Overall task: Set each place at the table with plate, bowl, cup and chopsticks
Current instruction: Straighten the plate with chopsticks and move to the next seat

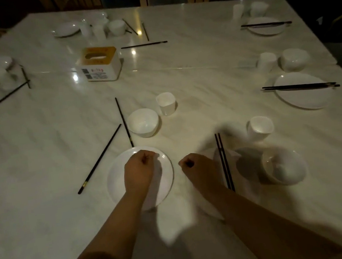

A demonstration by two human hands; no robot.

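Plate (116,180) — round, white, glossy — lies under left hand (139,169).

The left hand (140,168) hovers curled over a white plate (116,180) on the desk (40,168); the right hand (194,165) (also curled) sits beside paired chopsticks (224,161).

Counted on the white marble desk (200,60):

- Round white plates (116,180): five clear, and a possible sixth half hidden.
- Round white bowls (143,122): at least four.
- Small white cups (165,103): at least six.
- Thin black chopsticks (123,122): seven loose singles and three pairs.
- White-and-yellow tissue box (100,64): one.

The crockery at the left edge was too blurred to count.
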